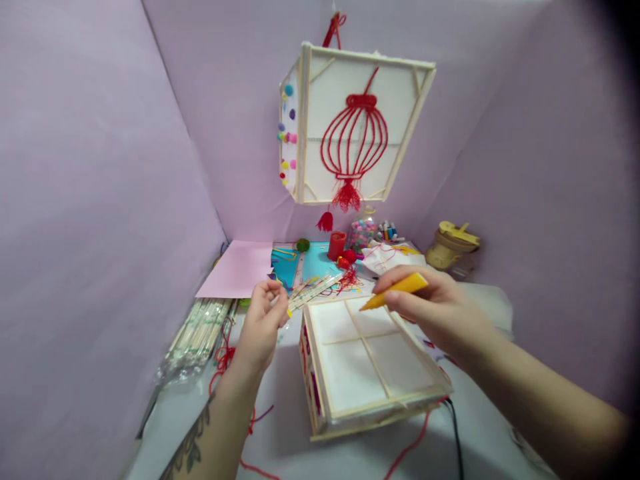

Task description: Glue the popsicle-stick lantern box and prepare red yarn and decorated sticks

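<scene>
A square wood-framed paper lantern point(367, 363) lies on the table in front of me, its top panel crossed by thin sticks. My right hand point(440, 310) is closed round an orange glue-gun nozzle point(395, 290), whose tip points at the lantern's far top edge. My left hand point(263, 323) hovers left of the lantern with fingers pinched together; what they hold is too small to name. A few wooden sticks point(315, 290) lie just beyond it.
A finished lantern point(350, 127) with a red lantern design hangs above the table's back. Pink paper point(240, 270), blue paper, a red cup point(337, 245), a bead jar, markers and a tan container point(450, 247) sit at the back. Bagged sticks point(197, 333) and red string lie left.
</scene>
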A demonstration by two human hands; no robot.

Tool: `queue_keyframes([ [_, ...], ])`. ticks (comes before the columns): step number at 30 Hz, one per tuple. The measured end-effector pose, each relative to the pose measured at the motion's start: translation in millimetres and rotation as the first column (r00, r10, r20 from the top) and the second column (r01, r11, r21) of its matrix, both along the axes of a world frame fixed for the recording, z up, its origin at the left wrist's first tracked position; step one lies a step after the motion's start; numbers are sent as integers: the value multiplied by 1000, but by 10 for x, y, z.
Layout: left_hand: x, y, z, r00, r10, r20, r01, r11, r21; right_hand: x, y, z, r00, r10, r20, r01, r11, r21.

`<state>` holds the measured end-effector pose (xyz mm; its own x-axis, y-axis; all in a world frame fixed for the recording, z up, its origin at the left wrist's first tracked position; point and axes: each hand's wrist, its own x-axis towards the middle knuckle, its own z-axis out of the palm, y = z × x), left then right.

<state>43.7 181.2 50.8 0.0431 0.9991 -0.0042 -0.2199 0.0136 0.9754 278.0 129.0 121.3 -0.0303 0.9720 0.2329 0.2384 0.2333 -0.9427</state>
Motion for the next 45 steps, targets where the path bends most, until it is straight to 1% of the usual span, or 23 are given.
queue_keyframes([
  [1,7,-40,41,996,-2,88,0,1000,18,-5,-95,41,999,-9,32,8,998,57],
  [3,17,-153,125,980,-71,185,60,996,65,-45,-312,118,991,7,135,-33,982,186],
  [6,12,-370,237,965,-195,176,177,978,115,-142,-610,189,967,51,249,-137,930,342],
  [7,4,-439,268,958,-234,164,216,969,124,-176,-682,197,964,58,260,-155,915,373],
  [9,-12,-552,319,943,-299,146,278,949,147,-240,-779,191,967,38,251,-142,900,412],
  [13,-14,-665,350,921,-368,130,342,921,184,-359,-862,141,976,-55,211,-43,899,437],
  [17,17,-732,291,909,-390,146,361,914,187,-452,-948,85,976,-128,173,34,886,463],
  [20,39,-807,268,895,-433,108,406,891,204,-486,-1029,50,976,-166,138,81,874,478],
  [23,72,-903,320,882,-467,55,448,870,208,-496,-1106,22,982,-163,98,97,872,479],
  [27,119,-1055,421,877,-481,-18,476,860,185,-490,-1213,-54,990,-131,49,92,874,476],
  [29,131,-1142,440,872,-484,-65,488,853,187,-494,-1285,-143,993,-118,23,91,867,489],
  [32,142,-1282,435,862,-486,-145,507,832,224,-524,-1439,-327,992,-127,-15,117,860,497],
  [34,150,-1366,434,843,-486,-229,534,802,267,-530,-1574,-430,990,-130,-51,139,868,477],
  [35,150,-1399,437,821,-493,-289,566,772,290,-510,-1645,-460,993,-108,-55,121,876,467],
  [37,133,-1436,454,755,-520,-399,646,694,318,-385,-1768,-460,998,-67,1,58,875,481],
  [38,112,-1435,468,730,-527,-436,672,668,319,-268,-1803,-434,995,-81,62,40,870,492],
  [39,82,-1419,484,718,-524,-459,682,661,313,-112,-1808,-398,979,-146,140,56,859,508],
  [40,44,-1389,503,727,-504,-467,668,677,309,78,-1776,-360,931,-300,211,160,850,501],
  [41,1,-1344,523,751,-466,-467,633,709,311,295,-1701,-330,853,-429,296,263,845,466],
  [42,-45,-1289,543,781,-411,-469,584,747,318,527,-1587,-316,756,-482,443,327,864,382],
  [43,-89,-1228,562,810,-345,-475,529,779,336,763,-1438,-325,641,-437,631,360,897,255],
  [44,-127,-1164,577,832,-273,-484,474,803,362,988,-1265,-361,507,-314,803,411,907,95],
  [45,-157,-1102,587,843,-203,-498,426,817,388,1192,-1084,-422,378,-137,916,466,883,-61],
])
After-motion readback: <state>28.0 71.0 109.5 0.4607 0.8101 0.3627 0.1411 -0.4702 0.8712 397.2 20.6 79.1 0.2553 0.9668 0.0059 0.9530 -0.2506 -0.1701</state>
